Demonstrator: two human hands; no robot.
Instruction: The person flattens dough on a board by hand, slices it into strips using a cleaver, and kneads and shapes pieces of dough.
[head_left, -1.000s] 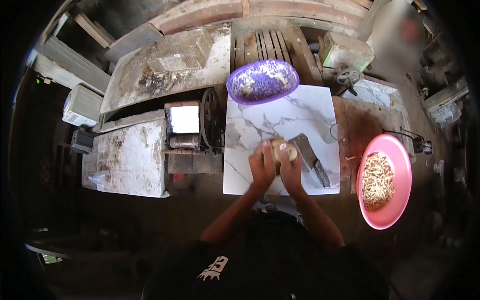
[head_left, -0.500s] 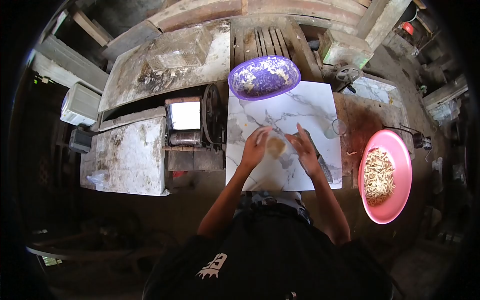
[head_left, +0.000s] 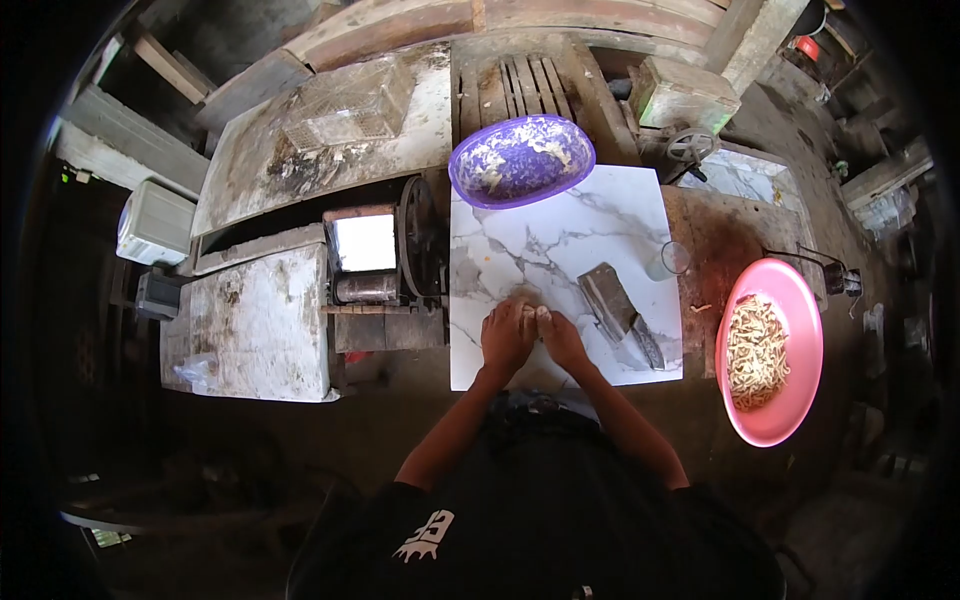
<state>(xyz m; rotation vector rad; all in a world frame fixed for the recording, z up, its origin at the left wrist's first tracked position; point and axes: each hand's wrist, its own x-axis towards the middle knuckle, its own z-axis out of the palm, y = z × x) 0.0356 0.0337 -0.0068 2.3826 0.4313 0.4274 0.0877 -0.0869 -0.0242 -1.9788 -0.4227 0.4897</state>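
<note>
My left hand (head_left: 507,336) and my right hand (head_left: 563,340) meet near the front of the marble-patterned board (head_left: 500,235). Their fingers are curled around a small lump of dough (head_left: 534,311), mostly covered by the hands. To the right of my right hand lies a cleaver (head_left: 606,296), its dark handle (head_left: 648,343) towards the front right corner. A clear glass (head_left: 668,262) sits by the board's right edge. At the back edge rests a purple basin (head_left: 520,162) smeared inside with pale dough or flour.
On the right stands a pink basin (head_left: 798,350) holding pale, noodle-like strips (head_left: 757,355). A machine with a roller (head_left: 365,290) and a dark wheel (head_left: 418,235) adjoins the board's left side. Further left are stained white tabletops (head_left: 255,320) and a wire crate (head_left: 360,105).
My hands were apart with open fingers above the dough lump. They have come down and together around it, closer to my body. The cleaver is now uncovered by my right hand.
</note>
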